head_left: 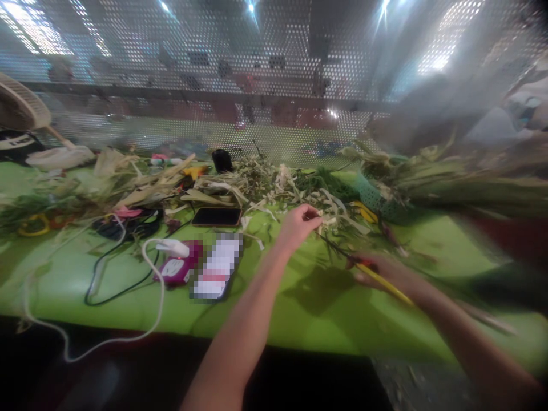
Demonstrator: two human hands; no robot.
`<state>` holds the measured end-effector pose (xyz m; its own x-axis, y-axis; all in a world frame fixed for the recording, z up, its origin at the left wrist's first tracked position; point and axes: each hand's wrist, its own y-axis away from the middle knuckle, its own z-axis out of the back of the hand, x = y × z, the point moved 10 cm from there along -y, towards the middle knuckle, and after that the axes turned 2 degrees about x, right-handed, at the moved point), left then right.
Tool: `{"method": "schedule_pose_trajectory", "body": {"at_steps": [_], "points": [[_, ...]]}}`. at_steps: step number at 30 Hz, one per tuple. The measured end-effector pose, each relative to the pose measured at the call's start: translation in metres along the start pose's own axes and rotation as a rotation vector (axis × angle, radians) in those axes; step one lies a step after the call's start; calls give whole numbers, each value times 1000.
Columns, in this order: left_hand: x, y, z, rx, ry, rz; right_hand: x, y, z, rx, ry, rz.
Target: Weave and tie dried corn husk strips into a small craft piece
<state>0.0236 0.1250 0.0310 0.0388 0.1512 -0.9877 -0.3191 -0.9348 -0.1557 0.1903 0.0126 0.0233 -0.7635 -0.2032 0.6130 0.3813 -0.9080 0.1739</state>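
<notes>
The table with bright green smooth surface [274,319] carries many things. On it there is a black rectangular phone lying flat [217,217], and just in front of it, a second phone with pale lit screen [217,267]. Beside this one is a magenta box-shaped device [177,270]. Behind the phones lies a wide heap of dry beige husks [148,185].

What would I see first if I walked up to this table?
Probably the left hand near the middle and the right hand gripping a yellow handle beside it. Then the lit phone to their left, and the messy dry leaves along the back of the green table.
</notes>
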Motion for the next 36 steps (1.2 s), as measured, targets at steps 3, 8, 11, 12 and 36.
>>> {"method": "schedule_pose_trajectory", "body": {"at_steps": [3, 8, 11, 12, 36], "points": [[1, -1, 0, -5, -2, -8, -1, 0, -1, 4, -4, -4], [-1, -1, 1, -8, -32, -15, 0, 0, -4, 18, -20, 1], [-4, 1, 1, -14, -57, -28, 1, -1, -5, 27, -26, -2], [-4, 1, 1, -16, -65, -28, 1, -1, -5, 26, -32, -7], [9, -4, 3, -17, 20, 15, -19, -10, -16, -27, -95, -76]]}}
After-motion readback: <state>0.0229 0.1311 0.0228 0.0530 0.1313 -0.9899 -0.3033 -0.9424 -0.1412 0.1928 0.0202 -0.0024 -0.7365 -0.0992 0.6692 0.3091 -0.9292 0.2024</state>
